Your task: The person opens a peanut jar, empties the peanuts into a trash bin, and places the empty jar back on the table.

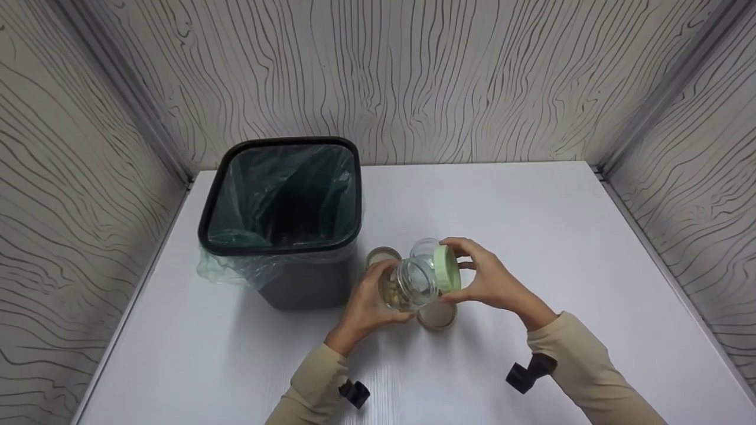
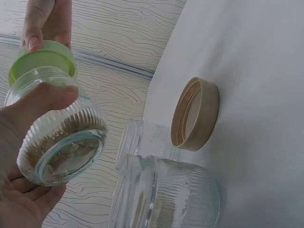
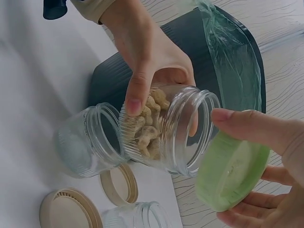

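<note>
My left hand point(image 1: 366, 304) grips a ribbed clear glass jar point(image 3: 183, 123), tilted on its side above the table. Peanuts in their shells point(image 3: 147, 135) lie inside it. By its rim, my right hand point(image 1: 493, 280) holds a light green lid point(image 3: 228, 175) just off the jar's mouth, with a narrow gap showing in the right wrist view. Below the hands stand two more open glass jars, one nearer jar point(image 2: 187, 194) and another jar point(image 3: 137, 216). Two beige lids lie beside them, one lid point(image 1: 437, 316) toward the front and one lid point(image 1: 383, 254) farther back, partly hidden.
A dark bin point(image 1: 313, 283) with a translucent green liner point(image 1: 242, 177) stands left of the hands, its top uncovered. The white table point(image 1: 531, 224) meets patterned wall panels point(image 1: 413, 82) at the back and sides.
</note>
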`<action>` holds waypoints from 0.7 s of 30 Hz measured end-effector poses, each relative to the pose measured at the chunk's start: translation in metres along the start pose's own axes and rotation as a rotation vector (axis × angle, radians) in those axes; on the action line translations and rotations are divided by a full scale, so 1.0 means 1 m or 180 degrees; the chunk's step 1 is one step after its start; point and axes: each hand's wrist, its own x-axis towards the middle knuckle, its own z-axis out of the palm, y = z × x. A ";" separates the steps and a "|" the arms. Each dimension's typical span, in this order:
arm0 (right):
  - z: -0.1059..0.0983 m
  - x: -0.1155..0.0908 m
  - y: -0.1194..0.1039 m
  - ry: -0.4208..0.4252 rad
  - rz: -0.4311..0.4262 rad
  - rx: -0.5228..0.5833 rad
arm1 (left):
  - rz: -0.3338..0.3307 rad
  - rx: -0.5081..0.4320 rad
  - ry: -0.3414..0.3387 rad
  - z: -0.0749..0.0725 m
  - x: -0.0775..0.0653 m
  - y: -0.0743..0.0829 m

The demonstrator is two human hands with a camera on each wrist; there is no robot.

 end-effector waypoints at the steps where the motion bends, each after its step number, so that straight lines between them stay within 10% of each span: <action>1: 0.000 0.000 0.000 -0.0001 0.0001 0.0000 | 0.0018 0.0003 0.0006 0.000 0.000 0.000; 21: 0.000 -0.002 0.008 0.0064 0.0160 0.0015 | -0.0082 0.0044 0.0083 0.001 -0.002 0.000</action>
